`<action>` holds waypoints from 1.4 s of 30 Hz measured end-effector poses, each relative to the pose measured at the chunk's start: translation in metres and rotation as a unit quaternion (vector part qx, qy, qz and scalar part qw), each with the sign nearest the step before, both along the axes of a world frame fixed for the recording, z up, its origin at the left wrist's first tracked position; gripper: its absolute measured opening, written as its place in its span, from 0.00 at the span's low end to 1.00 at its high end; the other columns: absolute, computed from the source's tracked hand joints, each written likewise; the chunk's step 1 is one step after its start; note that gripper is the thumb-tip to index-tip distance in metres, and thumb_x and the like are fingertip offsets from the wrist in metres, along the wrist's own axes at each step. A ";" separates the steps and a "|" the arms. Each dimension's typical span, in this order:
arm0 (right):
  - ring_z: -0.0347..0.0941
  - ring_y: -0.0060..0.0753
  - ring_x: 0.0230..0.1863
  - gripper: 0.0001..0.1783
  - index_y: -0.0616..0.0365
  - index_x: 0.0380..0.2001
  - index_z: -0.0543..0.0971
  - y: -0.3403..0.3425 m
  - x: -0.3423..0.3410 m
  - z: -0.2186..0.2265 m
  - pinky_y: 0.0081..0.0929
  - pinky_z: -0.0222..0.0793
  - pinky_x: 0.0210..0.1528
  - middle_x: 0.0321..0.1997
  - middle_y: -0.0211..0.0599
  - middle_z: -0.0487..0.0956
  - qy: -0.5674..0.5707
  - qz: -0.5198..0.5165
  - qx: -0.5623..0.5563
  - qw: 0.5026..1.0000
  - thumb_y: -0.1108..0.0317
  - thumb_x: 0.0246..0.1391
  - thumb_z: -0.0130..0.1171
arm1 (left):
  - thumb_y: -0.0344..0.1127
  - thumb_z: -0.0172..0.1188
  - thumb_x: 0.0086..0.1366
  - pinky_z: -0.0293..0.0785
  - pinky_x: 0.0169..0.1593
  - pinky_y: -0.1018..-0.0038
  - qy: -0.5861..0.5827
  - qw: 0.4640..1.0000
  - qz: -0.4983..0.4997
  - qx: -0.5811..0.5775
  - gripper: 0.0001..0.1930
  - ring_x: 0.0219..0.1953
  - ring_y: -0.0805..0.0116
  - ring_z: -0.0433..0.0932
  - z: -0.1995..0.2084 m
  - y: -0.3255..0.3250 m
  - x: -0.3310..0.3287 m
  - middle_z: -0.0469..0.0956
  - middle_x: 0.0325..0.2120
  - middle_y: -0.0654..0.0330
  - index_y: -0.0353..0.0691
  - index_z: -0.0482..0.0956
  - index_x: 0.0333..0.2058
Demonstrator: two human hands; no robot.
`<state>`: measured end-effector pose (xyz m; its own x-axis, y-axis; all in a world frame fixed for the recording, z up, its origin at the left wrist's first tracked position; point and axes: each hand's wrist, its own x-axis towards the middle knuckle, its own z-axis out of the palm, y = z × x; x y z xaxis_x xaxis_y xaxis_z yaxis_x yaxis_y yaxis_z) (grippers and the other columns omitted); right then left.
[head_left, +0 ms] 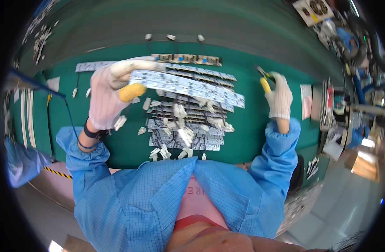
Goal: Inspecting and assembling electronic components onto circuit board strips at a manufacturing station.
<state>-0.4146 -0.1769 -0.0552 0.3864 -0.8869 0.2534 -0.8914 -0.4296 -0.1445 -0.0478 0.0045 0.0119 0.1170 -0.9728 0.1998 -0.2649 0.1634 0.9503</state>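
Left grip (112, 94) pinches circuit strip's (188, 86) end; right grip (278, 98) holds cutters (264, 77).

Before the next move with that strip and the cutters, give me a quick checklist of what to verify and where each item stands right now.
1. Left hand has a firm hold on the strip: ok, thumb and fingers pinch its left end.
2. Strip lifted clear of the pile: ok, it is raised above the boards below.
3. Right hand holds the cutters: ok, yellow handle in the hand.
4. Cutter tip at the strip: not ok, it sits apart from the strip's right end.
5. Cutter blades open or closed: cannot tell, too small.
6. Both hands gloved: ok.
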 end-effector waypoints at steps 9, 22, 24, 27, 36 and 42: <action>0.75 0.25 0.40 0.34 0.62 0.58 0.66 0.045 0.053 0.064 0.21 0.68 0.43 0.42 0.36 0.77 -0.447 0.173 0.384 0.789 0.46 0.59 0.55 | 0.45 0.63 0.60 0.73 0.35 0.81 0.057 0.996 0.006 -0.072 0.18 0.30 0.77 0.81 -0.014 -0.001 0.005 0.85 0.33 0.63 0.42 0.80 0.45; 0.61 0.11 0.19 0.25 0.64 0.50 0.72 0.058 0.084 0.087 0.09 0.52 0.21 0.28 0.28 0.74 -0.472 0.152 0.359 0.791 0.55 0.58 0.60 | 0.46 0.73 0.46 0.74 0.40 0.71 -0.175 0.977 0.019 -0.119 0.26 0.31 0.64 0.78 -0.010 -0.003 0.017 0.80 0.39 0.62 0.53 0.82 0.48; 0.61 0.11 0.18 0.28 0.65 0.50 0.71 0.058 0.083 0.089 0.07 0.51 0.19 0.28 0.29 0.74 -0.479 0.151 0.387 0.773 0.52 0.57 0.61 | 0.48 0.73 0.45 0.74 0.41 0.72 -0.194 0.979 0.007 -0.064 0.27 0.34 0.64 0.79 -0.006 -0.001 0.021 0.81 0.40 0.61 0.51 0.82 0.47; 0.62 0.11 0.18 0.31 0.66 0.50 0.71 0.055 0.080 0.087 0.06 0.52 0.18 0.28 0.31 0.75 -0.505 0.167 0.413 0.739 0.50 0.55 0.63 | 0.48 0.73 0.46 0.75 0.42 0.72 -0.198 0.977 -0.005 -0.082 0.25 0.37 0.63 0.80 -0.005 -0.004 0.024 0.80 0.42 0.60 0.49 0.83 0.45; 0.66 0.13 0.20 0.26 0.63 0.48 0.73 0.062 0.075 0.093 0.09 0.57 0.22 0.28 0.32 0.75 -0.437 0.136 0.348 0.818 0.54 0.54 0.65 | 0.54 0.66 0.49 0.72 0.54 0.58 -0.273 0.954 0.001 -0.127 0.29 0.44 0.52 0.80 -0.014 -0.006 0.031 0.83 0.35 0.56 0.41 0.80 0.45; 0.66 0.13 0.19 0.29 0.64 0.48 0.73 0.062 0.072 0.096 0.10 0.58 0.22 0.27 0.32 0.75 -0.464 0.148 0.376 0.788 0.52 0.53 0.66 | 0.55 0.62 0.54 0.71 0.55 0.54 -0.248 0.958 -0.020 -0.145 0.27 0.43 0.52 0.80 -0.008 -0.015 0.028 0.83 0.37 0.53 0.39 0.78 0.45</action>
